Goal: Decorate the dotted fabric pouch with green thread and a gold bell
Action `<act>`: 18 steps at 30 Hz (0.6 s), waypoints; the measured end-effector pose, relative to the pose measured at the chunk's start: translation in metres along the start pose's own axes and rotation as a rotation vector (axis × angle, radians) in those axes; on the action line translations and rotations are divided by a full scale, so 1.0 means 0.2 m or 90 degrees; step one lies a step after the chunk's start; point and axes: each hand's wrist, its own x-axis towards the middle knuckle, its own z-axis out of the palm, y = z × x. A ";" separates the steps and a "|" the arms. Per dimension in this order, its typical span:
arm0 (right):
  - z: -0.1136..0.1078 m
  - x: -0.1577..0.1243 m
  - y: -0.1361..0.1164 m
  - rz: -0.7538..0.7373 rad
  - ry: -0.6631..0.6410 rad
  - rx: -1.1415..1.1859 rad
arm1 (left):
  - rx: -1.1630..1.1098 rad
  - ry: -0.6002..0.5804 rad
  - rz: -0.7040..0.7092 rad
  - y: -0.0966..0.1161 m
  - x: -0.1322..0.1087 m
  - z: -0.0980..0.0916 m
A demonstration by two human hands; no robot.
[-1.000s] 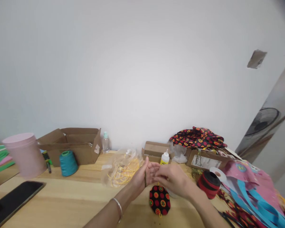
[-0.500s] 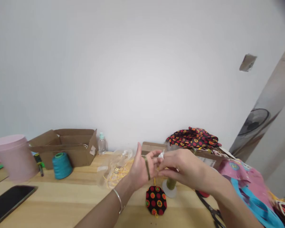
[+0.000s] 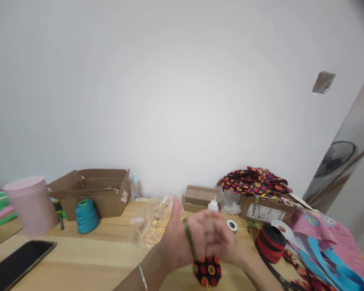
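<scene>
Running across the left hand's palm is a strip of olive cord (image 3: 189, 238), with that left hand (image 3: 183, 244) held palm up, thumb sticking well away from the fingers, and the fingers stretched out towards the other side. The right hand (image 3: 230, 247) is right up behind those fingertips, mostly blocked from sight, so no clue if its fingers are pinched on anything or apart. The black patterned pouch (image 3: 208, 271) is just below both hands, over the wooden surface (image 3: 109, 258), top edge hidden by the left hand; can't say if they touch

Just past the hands there's a white-capped bottle (image 3: 213, 205) in front of a small cardboard box (image 3: 200, 196), plus a white disc (image 3: 232, 225) with a dark middle. Off to the left is a clear bag of yellow cord (image 3: 153, 228), and to the right a red-and-black roll (image 3: 270, 244) near some blue ribbon (image 3: 327, 262)
</scene>
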 end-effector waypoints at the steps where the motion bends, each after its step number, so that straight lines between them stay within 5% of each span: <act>1: 0.02 -0.03 -0.01 0.002 0.001 -0.018 | -0.015 0.037 0.072 0.02 0.03 -0.02; 4: 0.05 -0.10 -0.03 0.027 0.009 -0.114 | -0.013 0.113 0.188 0.05 0.11 -0.11; 7: 0.01 -0.12 -0.04 0.055 -0.011 -0.187 | 0.055 0.168 0.203 0.03 0.16 -0.22; 15: -0.13 0.00 0.04 0.062 -0.023 -0.083 | 0.208 0.161 -0.154 -0.15 0.15 -0.30; 18: -0.14 0.03 0.12 0.082 0.000 -0.018 | 0.250 0.155 -0.225 -0.16 0.16 -0.31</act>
